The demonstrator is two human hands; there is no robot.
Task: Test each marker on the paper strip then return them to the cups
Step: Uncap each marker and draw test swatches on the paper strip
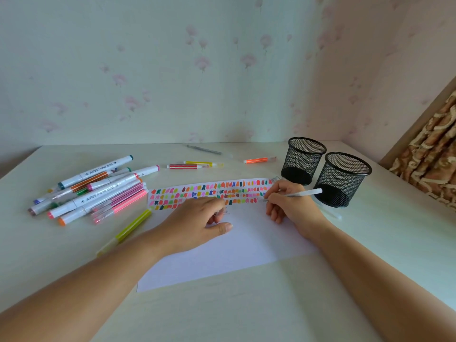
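1. Head view: the right hand [288,202] grips a pale pen [296,194] between thumb and curled fingers. The pen's tip touches the right end of the paper strip [209,193], and its back end points away to the right.
2. The left hand [195,218] lies just left of the right hand, palm down on the paper. Its fingers are curled round what looks like a small clear cap [222,213], and its thumb is stretched out flat on the white sheet [222,257].
3. The paper strip runs under and beyond both hands' fingertips. It is filled with rows of short colour swatches in pink, orange, green and yellow.
4. The white sheet spreads from under the hands back toward the person, between the two forearms.
5. Just beyond and right of the right hand stand two black mesh cups, both upright and side by side. The nearer cup [343,180] is just beside the pen's back end, and the farther cup [303,160] is beyond it to the left.
6. Left of the left hand lies a loose pile of markers [98,191], and a yellow-green marker [134,225] lies beside the left forearm.
7. Beyond both hands, well apart from them on the table [246,317], lie a red-striped marker [187,166], a yellow marker [201,163], an orange marker [259,159] and a grey pen [203,149].
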